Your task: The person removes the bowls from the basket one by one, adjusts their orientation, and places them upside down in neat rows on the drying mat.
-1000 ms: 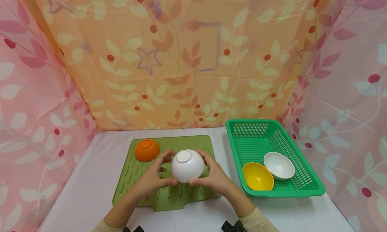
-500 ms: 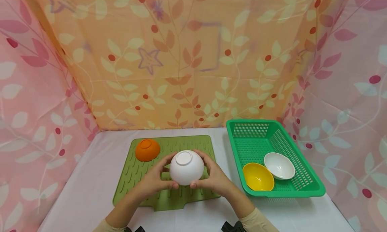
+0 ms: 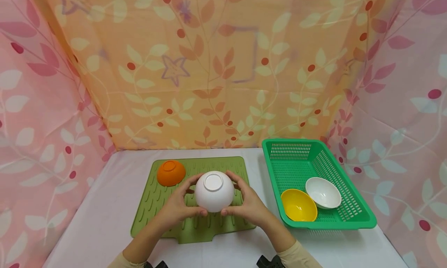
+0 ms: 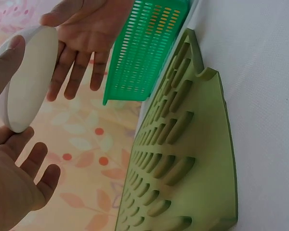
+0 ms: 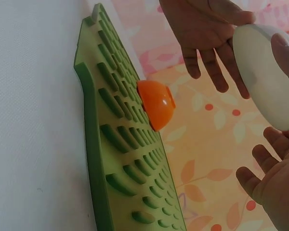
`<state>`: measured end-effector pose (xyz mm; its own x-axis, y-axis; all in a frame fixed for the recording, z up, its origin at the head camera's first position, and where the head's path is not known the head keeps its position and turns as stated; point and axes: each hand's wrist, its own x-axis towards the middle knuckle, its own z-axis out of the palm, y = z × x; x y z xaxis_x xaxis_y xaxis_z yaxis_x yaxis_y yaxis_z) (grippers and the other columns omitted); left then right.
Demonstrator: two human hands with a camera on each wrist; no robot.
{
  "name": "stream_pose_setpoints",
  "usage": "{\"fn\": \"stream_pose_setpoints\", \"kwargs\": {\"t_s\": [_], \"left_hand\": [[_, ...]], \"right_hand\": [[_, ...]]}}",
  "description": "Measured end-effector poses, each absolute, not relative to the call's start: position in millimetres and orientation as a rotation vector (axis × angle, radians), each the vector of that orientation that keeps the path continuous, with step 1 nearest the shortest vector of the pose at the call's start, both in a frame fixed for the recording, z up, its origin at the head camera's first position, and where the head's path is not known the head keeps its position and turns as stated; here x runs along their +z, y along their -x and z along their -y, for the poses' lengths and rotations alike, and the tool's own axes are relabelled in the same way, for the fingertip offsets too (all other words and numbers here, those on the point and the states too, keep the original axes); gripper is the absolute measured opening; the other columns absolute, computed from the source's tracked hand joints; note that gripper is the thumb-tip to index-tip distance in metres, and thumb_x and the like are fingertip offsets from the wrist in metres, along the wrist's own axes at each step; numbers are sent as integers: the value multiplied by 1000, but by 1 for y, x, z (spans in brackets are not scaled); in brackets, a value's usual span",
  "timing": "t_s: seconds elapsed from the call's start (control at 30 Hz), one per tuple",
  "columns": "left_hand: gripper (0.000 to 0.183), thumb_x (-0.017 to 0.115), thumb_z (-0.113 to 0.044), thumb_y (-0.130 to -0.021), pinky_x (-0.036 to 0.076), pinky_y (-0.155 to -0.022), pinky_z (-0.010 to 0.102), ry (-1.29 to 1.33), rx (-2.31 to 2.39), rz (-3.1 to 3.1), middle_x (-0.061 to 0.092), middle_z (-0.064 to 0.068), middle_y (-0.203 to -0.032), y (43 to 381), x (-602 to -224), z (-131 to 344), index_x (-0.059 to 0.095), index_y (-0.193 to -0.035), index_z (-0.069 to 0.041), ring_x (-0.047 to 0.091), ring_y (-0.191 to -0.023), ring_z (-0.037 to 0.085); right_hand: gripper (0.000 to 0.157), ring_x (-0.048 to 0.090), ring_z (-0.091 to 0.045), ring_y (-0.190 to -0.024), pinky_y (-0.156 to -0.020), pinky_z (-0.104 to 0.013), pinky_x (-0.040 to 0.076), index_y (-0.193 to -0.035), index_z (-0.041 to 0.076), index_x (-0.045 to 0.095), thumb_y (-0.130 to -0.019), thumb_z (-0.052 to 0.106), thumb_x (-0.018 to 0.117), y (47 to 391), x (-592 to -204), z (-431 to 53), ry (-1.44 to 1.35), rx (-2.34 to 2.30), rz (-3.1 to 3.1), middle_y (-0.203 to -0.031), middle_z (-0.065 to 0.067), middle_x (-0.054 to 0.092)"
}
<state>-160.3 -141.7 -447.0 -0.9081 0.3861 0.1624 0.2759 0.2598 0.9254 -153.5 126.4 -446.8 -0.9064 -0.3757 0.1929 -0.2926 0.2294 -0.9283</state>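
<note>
A white bowl [image 3: 214,196] is held upside down above the green drying mat [image 3: 195,237], its foot ring facing up toward the head camera. My left hand [image 3: 177,206] grips its left side, thumb at the near edge and fingers around the far side. On the opposite side my right hand [image 3: 248,206] holds it the same way. Both wrist views show the hollow of the bowl [image 4: 32,77] and a gap between it and the mat [image 4: 202,144]. An orange bowl [image 3: 171,173] rests upside down on the mat's far left corner.
To the right stands a green basket [image 3: 356,223] with slotted walls. Inside it a yellow bowl [image 3: 298,206] and another white bowl [image 3: 323,192] sit side by side, hollows up. Patterned cloth [image 3: 223,105] walls surround the white table [image 3: 94,206] at the back and sides.
My left hand, whose fingers stood slightly off the white bowl a second ago, has closed in on it. The bowl has tilted slightly and shifted a little; the other bowls stay put.
</note>
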Motion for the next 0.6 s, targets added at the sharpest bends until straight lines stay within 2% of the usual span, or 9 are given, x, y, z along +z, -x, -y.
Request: {"fn": "stream_pose_setpoints", "kwargs": {"t_s": [0.3,0.4,0.6], "left_hand": [[101,98,-35,-64,41,-98,70,-595,1718,-2457,50,-7,-144,161,-446,141,44,-148,-46,52,-122,36],[102,99,-35,-63,41,-99,68,-620,1719,-2481,51,-7,-144,161,-447,142,44,-149,-43,51,-124,33],[103,98,-41,-61,45,-102,56,-688,1712,-2555,54,-10,-143,161,-448,143,45,-149,-40,49,-129,18]], "right_hand": [[99,48,-31,-136,-111,-75,27,-154,39,38,-73,33,94,156,-449,-126,676,-1774,-2466,-156,14,44],[99,47,-30,-137,-112,-72,29,-154,37,39,-73,32,94,157,-450,-126,687,-1760,-2490,-155,14,45],[99,43,-23,-141,-114,-64,32,-155,30,41,-72,30,95,157,-454,-125,712,-1752,-2533,-156,12,45]]}}
